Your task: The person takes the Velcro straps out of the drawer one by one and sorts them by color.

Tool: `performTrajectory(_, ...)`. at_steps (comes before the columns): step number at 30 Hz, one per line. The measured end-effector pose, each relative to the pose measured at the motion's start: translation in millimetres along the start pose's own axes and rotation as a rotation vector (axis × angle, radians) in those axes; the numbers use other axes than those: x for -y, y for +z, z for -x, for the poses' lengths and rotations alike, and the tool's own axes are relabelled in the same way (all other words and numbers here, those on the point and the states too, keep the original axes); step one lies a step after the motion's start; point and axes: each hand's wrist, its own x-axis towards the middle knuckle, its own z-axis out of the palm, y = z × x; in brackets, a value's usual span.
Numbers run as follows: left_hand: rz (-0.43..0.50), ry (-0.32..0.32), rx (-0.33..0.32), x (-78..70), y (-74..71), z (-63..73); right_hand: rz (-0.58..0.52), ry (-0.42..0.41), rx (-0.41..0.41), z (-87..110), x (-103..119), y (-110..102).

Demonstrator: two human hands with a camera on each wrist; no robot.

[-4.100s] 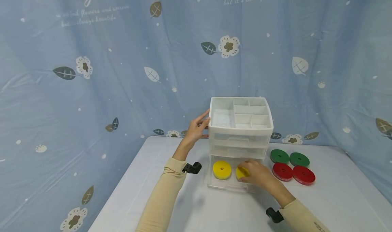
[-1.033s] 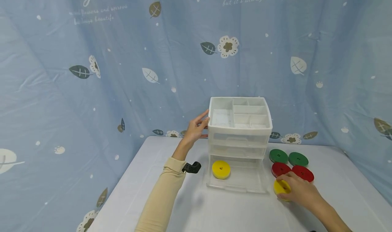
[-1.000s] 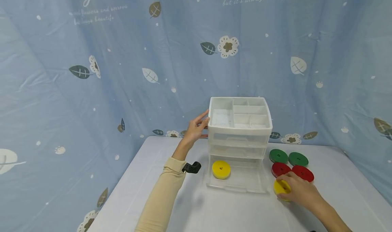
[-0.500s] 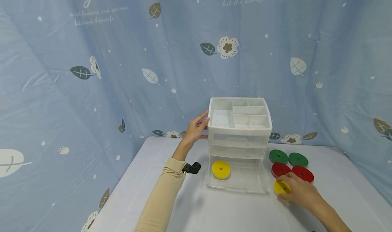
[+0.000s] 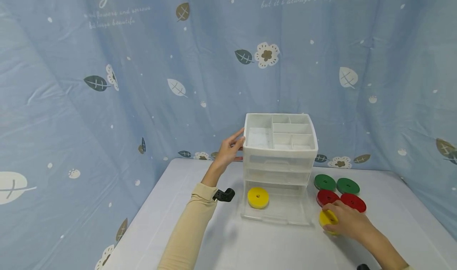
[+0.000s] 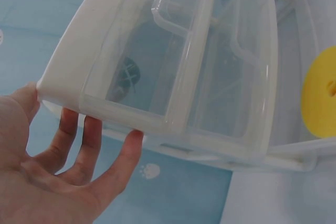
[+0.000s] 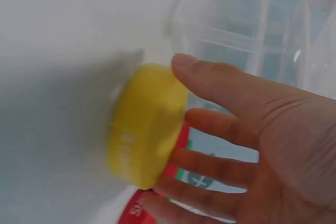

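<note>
My left hand (image 5: 225, 154) rests against the left side of a white plastic drawer unit (image 5: 280, 154). In the left wrist view its fingers are spread, with fingertips (image 6: 134, 137) along the unit's edge. My right hand (image 5: 351, 221) grips a flat yellow roll (image 5: 327, 219) on the table, just in front of the red rolls. White lettering runs along this roll's edge in the right wrist view, where the thumb (image 7: 184, 61) meets one side and the fingers the other. A second yellow roll (image 5: 258, 198), with a small centre hole, lies at the left of the pulled-out clear bottom drawer (image 5: 289, 212).
Two red rolls (image 5: 353, 202) and two green rolls (image 5: 348, 186) lie right of the unit on the white-covered table (image 5: 264, 246). The unit's top tray (image 5: 260, 137) has several compartments; its two upper drawers are pushed in. A blue patterned curtain (image 5: 200, 64) hangs behind.
Since about four seconds ago, the right hand has taken one yellow roll from the bottom drawer to the table by the red rolls. Over the last second, hands and rolls barely move.
</note>
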Motion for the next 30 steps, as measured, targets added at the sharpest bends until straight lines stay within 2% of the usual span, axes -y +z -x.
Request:
performTrajectory(8, 0.015, -0.007, 0.019, 0.7, -0.8, -1.6, 0.006, -0.035, 0.177, -5.3, 11, -22)
performTrajectory(11, 0.021, -0.014, 0.02, 0.9, -1.0, -2.1, -0.01, -0.056, 0.215, -5.9, 19, -33)
performTrajectory(19, 0.01, -0.008, 0.015, -0.1, -1.9, -1.4, -0.036, -0.065, 0.22, -8.8, 44, -52)
performTrajectory(30, 0.015, -0.007, 0.023, -1.9, -1.8, 1.0, -0.051, -0.089, 0.201, -18.1, 86, -60)
